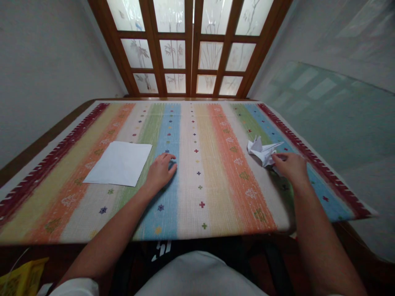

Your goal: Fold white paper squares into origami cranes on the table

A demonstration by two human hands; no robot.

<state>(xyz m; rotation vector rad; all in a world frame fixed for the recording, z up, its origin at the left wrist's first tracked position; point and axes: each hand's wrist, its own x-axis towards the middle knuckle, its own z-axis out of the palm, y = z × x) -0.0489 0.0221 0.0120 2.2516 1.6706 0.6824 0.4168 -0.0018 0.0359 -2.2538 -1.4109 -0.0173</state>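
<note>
A white origami crane (262, 153) is at the right of the striped tablecloth, its pointed parts sticking up and out. My right hand (290, 164) pinches its near right edge between thumb and fingers. Whether the crane rests on the cloth or is slightly raised, I cannot tell. My left hand (162, 168) lies on the blue stripe with its fingers loosely bent and apart, holding nothing. Just left of that hand, a flat square of white paper (119, 163) lies on the cloth, not touched by the fingers.
The striped tablecloth (212, 172) covers the table up to its near edge. Wooden doors with frosted panes (189, 49) stand behind the far edge. A glass panel (333, 111) leans along the right wall. A yellow packet (23, 277) is below the table at lower left.
</note>
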